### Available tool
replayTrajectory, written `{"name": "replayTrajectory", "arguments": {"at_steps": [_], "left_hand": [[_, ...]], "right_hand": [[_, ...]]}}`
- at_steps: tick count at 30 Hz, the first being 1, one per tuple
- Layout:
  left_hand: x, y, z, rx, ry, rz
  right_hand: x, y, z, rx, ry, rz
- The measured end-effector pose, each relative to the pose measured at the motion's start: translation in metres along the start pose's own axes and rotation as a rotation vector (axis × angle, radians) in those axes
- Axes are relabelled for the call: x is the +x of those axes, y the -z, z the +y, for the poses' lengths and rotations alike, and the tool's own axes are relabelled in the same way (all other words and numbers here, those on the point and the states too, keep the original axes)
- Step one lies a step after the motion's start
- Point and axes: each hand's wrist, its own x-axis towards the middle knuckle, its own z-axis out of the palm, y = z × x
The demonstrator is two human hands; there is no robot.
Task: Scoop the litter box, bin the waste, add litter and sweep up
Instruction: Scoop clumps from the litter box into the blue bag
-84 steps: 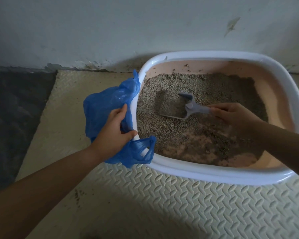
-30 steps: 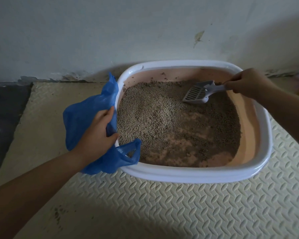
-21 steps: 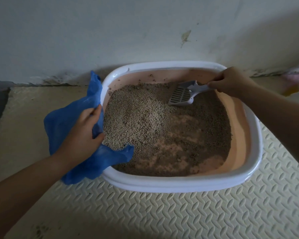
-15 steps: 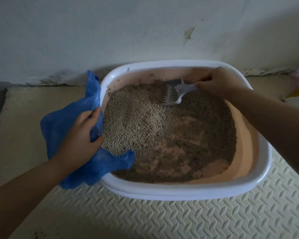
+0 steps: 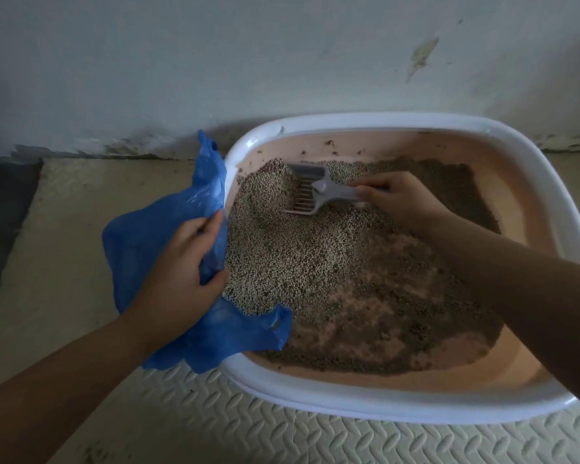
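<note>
Left hand (image 5: 178, 276) grips crumpled blue plastic bag (image 5: 141, 249) draped over left rim of white-rimmed pink plastic litter box (image 5: 399, 408) on cream embossed floor mat (image 5: 215, 423); right hand (image 5: 400, 200) curled round handle of grey slotted plastic scoop (image 5: 310, 194), blade dug into beige granular litter (image 5: 292, 259) at far left corner

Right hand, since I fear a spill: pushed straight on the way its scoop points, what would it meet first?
The scoop in the right hand points left into heaped litter, already against its mouth; beyond that, probably the box wall, where the bag hangs.
</note>
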Motion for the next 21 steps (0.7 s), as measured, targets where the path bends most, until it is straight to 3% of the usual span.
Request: {"name": "replayTrajectory", "arguments": {"at_steps": [9,16,21], "left_hand": [[0.001,-0.003,0.000,-0.018,0.015,0.006],[-0.002,-0.001,0.001,-0.014,0.012,0.015],[-0.010,-0.001,0.003,-0.035,0.037,0.049]], "right_hand": [[-0.027,-0.048,-0.001,0.107,-0.039,-0.072],[-0.043,-0.028,-0.010,0.235,-0.012,-0.012],[-0.064,0.000,-0.011,0.167,0.036,0.056]]}}
